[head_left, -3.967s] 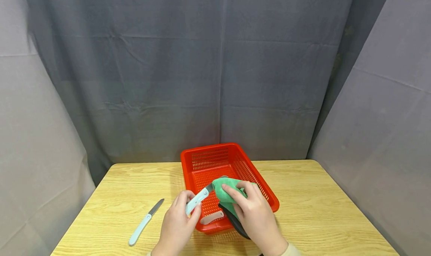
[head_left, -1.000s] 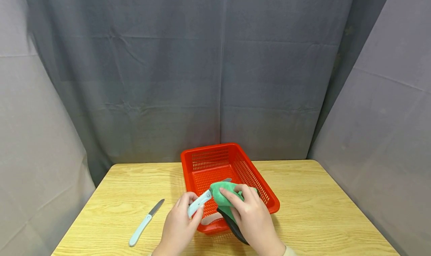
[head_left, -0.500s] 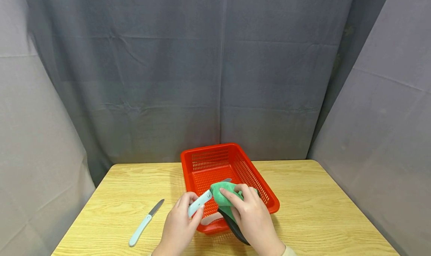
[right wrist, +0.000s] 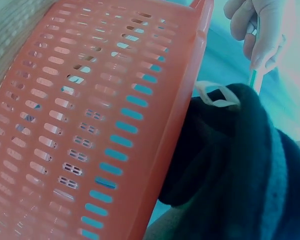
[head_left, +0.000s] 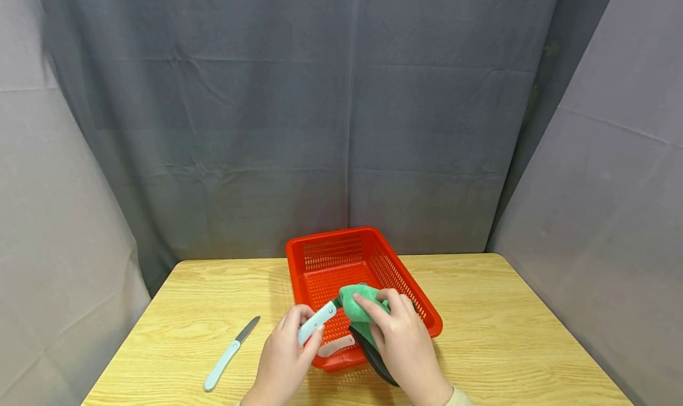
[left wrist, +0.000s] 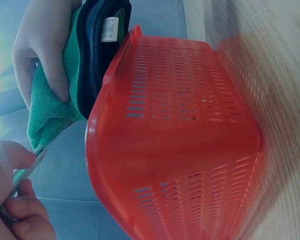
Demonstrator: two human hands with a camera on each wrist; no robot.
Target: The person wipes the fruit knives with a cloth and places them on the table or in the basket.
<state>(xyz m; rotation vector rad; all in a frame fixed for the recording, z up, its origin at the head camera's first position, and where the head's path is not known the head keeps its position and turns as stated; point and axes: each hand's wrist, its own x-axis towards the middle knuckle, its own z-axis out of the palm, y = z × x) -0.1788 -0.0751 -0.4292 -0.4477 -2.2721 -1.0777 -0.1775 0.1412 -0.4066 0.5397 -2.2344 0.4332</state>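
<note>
In the head view my left hand grips the pale blue handle of a knife, which points up and to the right over the basket. My right hand holds a green cloth with black edging, folded round the blade. A short strip of blade shows between handle and cloth; most of the rest is covered. The left wrist view has the right hand's fingers pressing the cloth, a white label on its dark edge. In the right wrist view, the dark part of the cloth fills the foreground.
The red perforated basket stands at the table's back under both hands. Inside lies a pale handle-like piece, partly hidden. Left of it, a second knife with a pale blue handle lies on the wooden table, blade pointing away.
Over the last second the cloth has slid slightly up and right along the blade, away from the handle, baring a strip of metal. The left hand and its knife stay nearly still.
</note>
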